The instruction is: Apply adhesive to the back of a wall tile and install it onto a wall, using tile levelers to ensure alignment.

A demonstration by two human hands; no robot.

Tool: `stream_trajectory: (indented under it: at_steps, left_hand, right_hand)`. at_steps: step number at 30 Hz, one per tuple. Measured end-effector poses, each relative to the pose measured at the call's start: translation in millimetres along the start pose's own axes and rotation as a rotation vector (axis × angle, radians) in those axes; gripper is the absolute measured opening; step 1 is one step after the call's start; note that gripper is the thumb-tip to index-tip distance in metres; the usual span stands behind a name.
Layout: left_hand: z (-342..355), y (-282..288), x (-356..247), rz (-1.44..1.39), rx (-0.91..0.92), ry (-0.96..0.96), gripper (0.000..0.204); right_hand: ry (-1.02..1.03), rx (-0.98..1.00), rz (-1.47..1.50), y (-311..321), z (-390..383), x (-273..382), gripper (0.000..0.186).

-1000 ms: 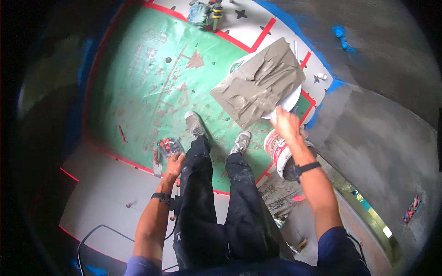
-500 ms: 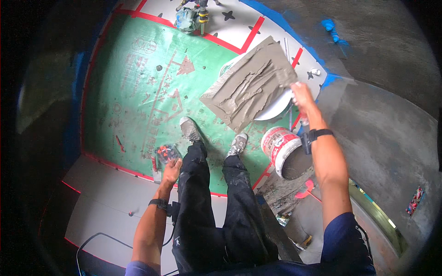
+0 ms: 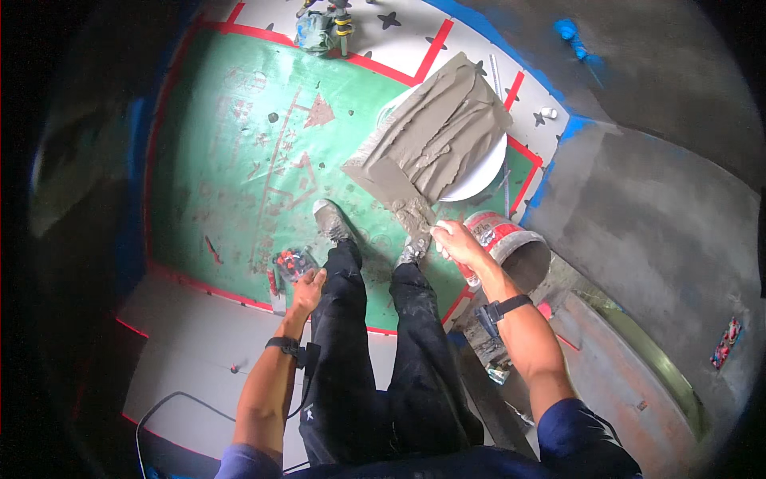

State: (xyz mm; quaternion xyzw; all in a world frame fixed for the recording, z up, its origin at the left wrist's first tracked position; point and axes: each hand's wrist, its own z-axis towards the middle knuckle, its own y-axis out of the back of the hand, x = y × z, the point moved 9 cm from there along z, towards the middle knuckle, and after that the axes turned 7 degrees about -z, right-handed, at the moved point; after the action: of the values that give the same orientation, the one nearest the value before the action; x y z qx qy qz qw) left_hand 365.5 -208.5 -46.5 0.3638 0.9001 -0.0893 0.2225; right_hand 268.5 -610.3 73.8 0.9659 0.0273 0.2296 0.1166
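Observation:
My right hand (image 3: 456, 243) is closed round the handle of a trowel (image 3: 414, 215), whose blade carries wet grey mortar. The blade is at the near edge of a large rectangular tile (image 3: 435, 132). A thick, ridged layer of mortar covers the tile's upper face. Beneath the tile, part of a round white support (image 3: 483, 177) shows. Beside my left knee is my left hand (image 3: 309, 289), its fingers mostly hidden. In the picture it overlaps a clear container (image 3: 294, 263) of red and dark small pieces; whether it touches the container I cannot tell.
A red and white bucket (image 3: 527, 239) leans by my right forearm. Another trowel (image 3: 276, 294) lies near the clear container. Green sheeting (image 3: 215, 168) with red tape borders covers the floor. A tripod-like stand (image 3: 343, 32) with a bag (image 3: 316, 33) is at the far side.
My right hand and the trowel have moved from the tile's right corner to its near edge, leftward and closer to me. The mortar ridges look different. My left hand has hardly moved.

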Motion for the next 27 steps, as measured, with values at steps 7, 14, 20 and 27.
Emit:
stream_trajectory:
  at_steps: [7, 14, 20, 27]
  left_hand:
    - [-5, 3, -11, -0.002, 0.016, 0.057, 0.053]
    - [4, 9, 0, -0.036, 0.021, 0.001, 0.052]
    - [0, -5, 7, 0.001, 0.03, 0.037, 0.046]
    - [-13, -19, -12, 0.039, 0.014, 0.023, 0.051]
  right_hand:
    - [0.215, -0.599, -1.119, 109, 4, 38, 0.024]
    - [0.021, -0.811, -1.067, 234, 30, 39, 0.029]
    - [-0.131, -0.298, 0.339, 111, 22, -35, 0.024]
    - [-0.129, -0.021, 0.204, -31, -37, -47, 0.028]
